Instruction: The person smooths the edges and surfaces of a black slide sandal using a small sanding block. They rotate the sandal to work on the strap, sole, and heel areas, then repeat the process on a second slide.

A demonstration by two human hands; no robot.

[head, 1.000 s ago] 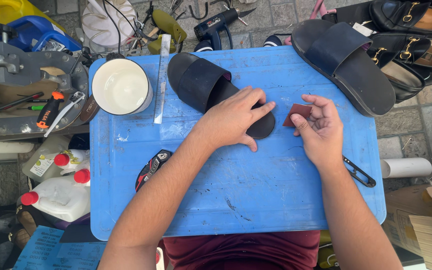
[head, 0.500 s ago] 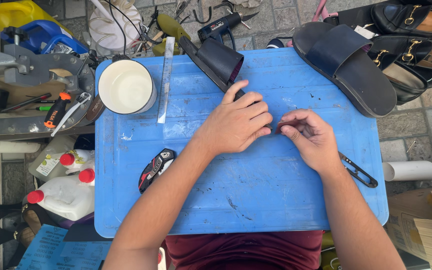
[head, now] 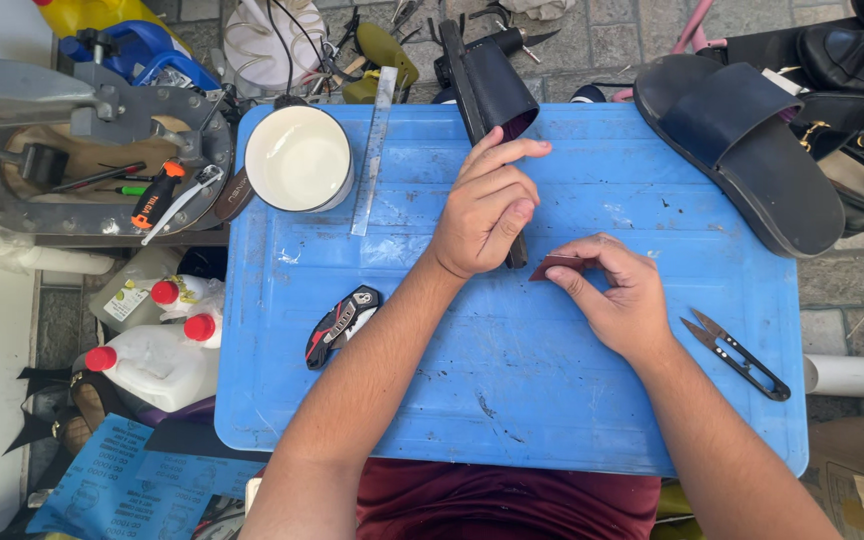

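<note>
As it stands edgewise, black sandal (head: 487, 85), dark-red patch (head: 555, 266)

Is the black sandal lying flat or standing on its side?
On its side. The black sandal stands on edge on the blue table, its thin sole edge facing up, steadied by the left hand.

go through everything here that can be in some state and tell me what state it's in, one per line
Sandal: tipped on edge, steadied by the left hand.
Red piece: pinched in the right hand fingers, next to the sandal.
Second sandal: lying flat, sole down, untouched.
Snips: blades slightly apart, lying idle.
Folding knife: lying idle; blade cannot tell.
Tin: open, no lid.
Ruler: lying flat.
Bottles: red caps on.
</note>
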